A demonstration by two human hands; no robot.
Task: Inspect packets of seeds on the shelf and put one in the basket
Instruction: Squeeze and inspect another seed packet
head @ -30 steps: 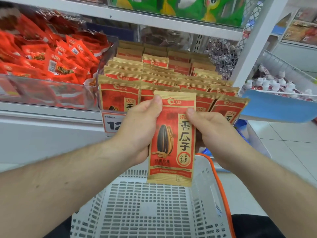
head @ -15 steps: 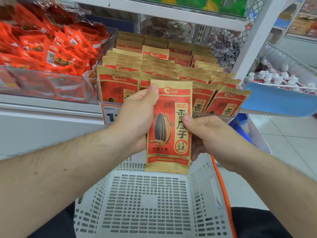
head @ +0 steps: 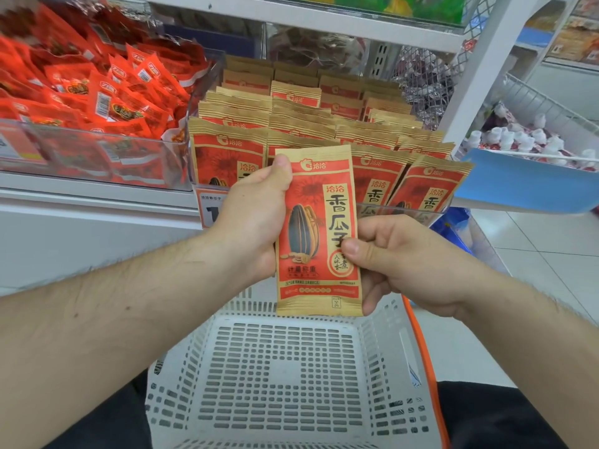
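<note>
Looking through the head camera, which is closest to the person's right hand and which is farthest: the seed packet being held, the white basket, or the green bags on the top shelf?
From the right hand:
1. Seed packet: gripped in the hand, to its left.
2. White basket: just below the hand.
3. Green bags: high on the top shelf, farthest.

Red-and-tan seed packet (head: 317,231), white basket (head: 285,384)

Seed packet (head: 316,231) held upright, printed face toward the camera, directly above the white basket (head: 285,380). Gripped along one edge by the left hand (head: 256,218), thumb on the top corner; pinched at the other edge by the right hand (head: 398,257). Behind the packet, rows of matching packets (head: 324,124) on the shelf (head: 97,192). Beside those, red snack bags (head: 97,92).
</note>
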